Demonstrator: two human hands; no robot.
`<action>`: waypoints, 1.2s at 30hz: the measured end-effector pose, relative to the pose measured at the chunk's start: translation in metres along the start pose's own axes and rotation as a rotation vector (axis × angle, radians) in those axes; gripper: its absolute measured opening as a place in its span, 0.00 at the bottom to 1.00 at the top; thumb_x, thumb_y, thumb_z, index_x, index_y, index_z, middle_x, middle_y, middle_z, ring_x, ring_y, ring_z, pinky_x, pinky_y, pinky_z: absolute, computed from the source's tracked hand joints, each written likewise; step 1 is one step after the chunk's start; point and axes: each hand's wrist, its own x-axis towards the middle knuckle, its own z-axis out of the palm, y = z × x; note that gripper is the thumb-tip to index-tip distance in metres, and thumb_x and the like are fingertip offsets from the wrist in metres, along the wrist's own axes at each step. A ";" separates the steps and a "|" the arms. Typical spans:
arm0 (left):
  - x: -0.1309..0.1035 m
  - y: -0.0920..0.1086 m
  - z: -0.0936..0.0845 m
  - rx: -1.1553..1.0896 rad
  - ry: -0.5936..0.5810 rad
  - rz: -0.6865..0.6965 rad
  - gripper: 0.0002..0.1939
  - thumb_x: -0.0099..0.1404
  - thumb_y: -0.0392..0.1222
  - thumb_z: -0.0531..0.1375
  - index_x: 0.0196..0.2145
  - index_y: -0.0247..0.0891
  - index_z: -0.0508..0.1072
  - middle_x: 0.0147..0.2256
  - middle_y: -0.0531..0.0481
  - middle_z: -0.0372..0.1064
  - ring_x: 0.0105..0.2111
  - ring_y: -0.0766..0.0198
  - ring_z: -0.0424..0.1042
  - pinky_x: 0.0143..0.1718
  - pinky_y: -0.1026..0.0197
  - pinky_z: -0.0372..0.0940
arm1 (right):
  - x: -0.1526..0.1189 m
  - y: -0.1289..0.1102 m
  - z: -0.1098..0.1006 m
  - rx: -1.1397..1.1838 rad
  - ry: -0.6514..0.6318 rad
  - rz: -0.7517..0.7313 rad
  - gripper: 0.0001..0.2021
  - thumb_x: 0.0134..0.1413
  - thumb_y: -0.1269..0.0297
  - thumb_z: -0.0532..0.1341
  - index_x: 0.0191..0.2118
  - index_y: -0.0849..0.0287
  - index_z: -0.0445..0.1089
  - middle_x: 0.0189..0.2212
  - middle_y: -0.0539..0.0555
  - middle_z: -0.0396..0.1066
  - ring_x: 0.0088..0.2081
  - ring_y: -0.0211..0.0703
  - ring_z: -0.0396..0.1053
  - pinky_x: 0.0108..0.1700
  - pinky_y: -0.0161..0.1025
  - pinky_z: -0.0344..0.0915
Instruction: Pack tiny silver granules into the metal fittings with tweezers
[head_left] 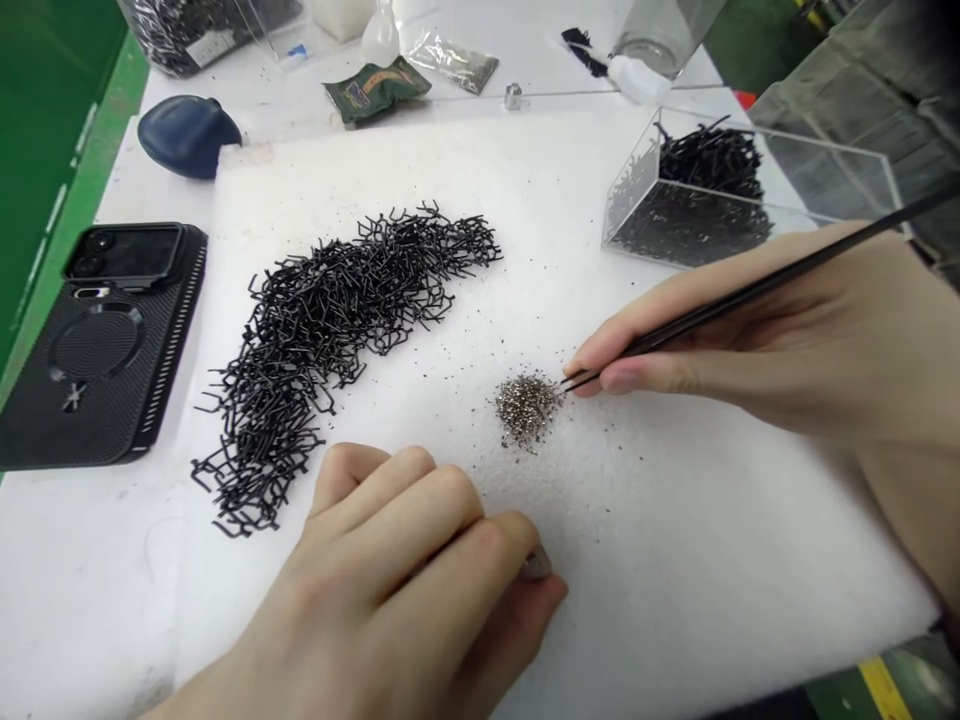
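Left hand (405,590), curled, grips a small translucent piece (535,564). Right hand (795,340) pinches slim black tweezers (750,290), tips at a glinting brown grain heap (526,410) on white foam (712,560); light pressure advised

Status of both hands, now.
Left hand: closed, holding a small translucent piece, mostly hidden; its material cannot be told.
Right hand: closed, holding slim black pointed tweezers.

green floor (45,110) with a yellow stripe (883,688) borders the white table (82,570).
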 end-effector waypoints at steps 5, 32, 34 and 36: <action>0.003 0.000 -0.003 0.059 0.010 0.016 0.16 0.90 0.50 0.65 0.41 0.44 0.74 0.28 0.63 0.67 0.25 0.66 0.68 0.36 0.51 0.62 | 0.002 0.002 -0.003 0.008 -0.038 -0.008 0.02 0.64 0.57 0.84 0.40 0.43 0.94 0.39 0.49 0.93 0.40 0.52 0.91 0.43 0.45 0.89; 0.006 0.002 -0.008 0.037 -0.018 0.103 0.09 0.82 0.34 0.67 0.40 0.41 0.79 0.23 0.62 0.71 0.18 0.64 0.65 0.24 0.55 0.63 | 0.003 0.004 0.004 0.093 0.004 0.008 0.09 0.58 0.49 0.87 0.38 0.44 0.95 0.37 0.51 0.93 0.39 0.51 0.92 0.42 0.42 0.90; 0.007 0.003 -0.010 0.027 -0.033 0.093 0.08 0.79 0.33 0.68 0.39 0.41 0.78 0.24 0.61 0.72 0.19 0.64 0.68 0.24 0.55 0.64 | 0.003 0.004 0.004 0.106 -0.006 -0.010 0.09 0.56 0.50 0.89 0.39 0.43 0.95 0.38 0.50 0.93 0.40 0.51 0.92 0.42 0.42 0.90; 0.008 0.005 -0.011 0.008 -0.028 0.087 0.09 0.77 0.33 0.68 0.38 0.42 0.76 0.24 0.60 0.74 0.19 0.64 0.69 0.23 0.56 0.65 | 0.003 0.005 0.003 0.104 -0.013 -0.015 0.09 0.56 0.51 0.89 0.39 0.42 0.95 0.38 0.51 0.93 0.40 0.52 0.92 0.43 0.43 0.91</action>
